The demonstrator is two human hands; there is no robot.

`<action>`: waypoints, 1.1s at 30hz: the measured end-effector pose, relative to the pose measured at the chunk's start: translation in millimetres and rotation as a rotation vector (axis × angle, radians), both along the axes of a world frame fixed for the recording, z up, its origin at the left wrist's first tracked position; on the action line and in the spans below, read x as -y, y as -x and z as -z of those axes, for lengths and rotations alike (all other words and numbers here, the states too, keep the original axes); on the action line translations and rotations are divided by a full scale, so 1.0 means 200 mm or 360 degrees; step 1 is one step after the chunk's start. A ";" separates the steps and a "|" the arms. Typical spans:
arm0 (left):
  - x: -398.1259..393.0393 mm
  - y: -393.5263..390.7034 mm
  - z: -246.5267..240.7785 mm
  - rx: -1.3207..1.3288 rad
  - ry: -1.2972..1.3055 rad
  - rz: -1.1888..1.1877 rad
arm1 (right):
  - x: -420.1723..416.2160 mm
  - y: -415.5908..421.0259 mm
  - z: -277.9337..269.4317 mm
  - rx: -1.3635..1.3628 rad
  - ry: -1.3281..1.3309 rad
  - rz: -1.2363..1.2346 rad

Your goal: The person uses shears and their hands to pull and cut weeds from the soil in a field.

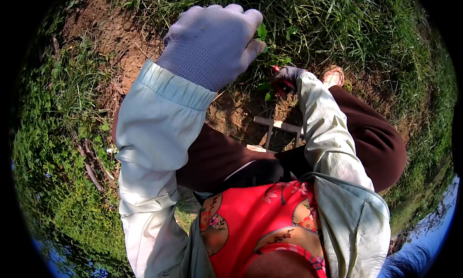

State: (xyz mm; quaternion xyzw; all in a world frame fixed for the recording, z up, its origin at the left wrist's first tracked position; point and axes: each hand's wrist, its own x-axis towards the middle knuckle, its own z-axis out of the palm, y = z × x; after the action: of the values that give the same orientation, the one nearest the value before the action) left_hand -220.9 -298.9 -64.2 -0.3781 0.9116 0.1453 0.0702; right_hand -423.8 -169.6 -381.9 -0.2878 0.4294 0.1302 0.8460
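My left hand (213, 43), in a pale knitted work glove, is raised with its back to me and its fingers curled. Small green leaves (262, 31) show beside its forefinger and thumb; whether it grips their stem is hidden. Lower and to the right, my right hand (289, 75), also gloved, is closed around a red-handled tool (276, 68). Shadow and leaves obscure the tool's working end, so its kind is unclear. Leafy stems (284, 60) stand between the two hands, close to the tool.
A small wooden frame (285, 126) is on the soil between my bent legs. My shoe (332, 76) rests beyond my right wrist. Thick grass (347, 28) covers the ground ahead. Bare reddish earth (124, 46) and dry sticks (89, 166) lie to the left.
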 end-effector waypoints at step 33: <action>-0.03 0.04 0.19 0.0421 -0.0261 -0.0002 | -0.11 -0.13 0.11 -0.0158 0.0270 -0.0054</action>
State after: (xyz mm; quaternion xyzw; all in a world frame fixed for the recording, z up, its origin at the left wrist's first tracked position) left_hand -228.2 -293.2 -102.7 -0.3874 0.8793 0.1683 0.2203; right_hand -398.0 -148.5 -404.4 -0.3589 0.4753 0.1217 0.7940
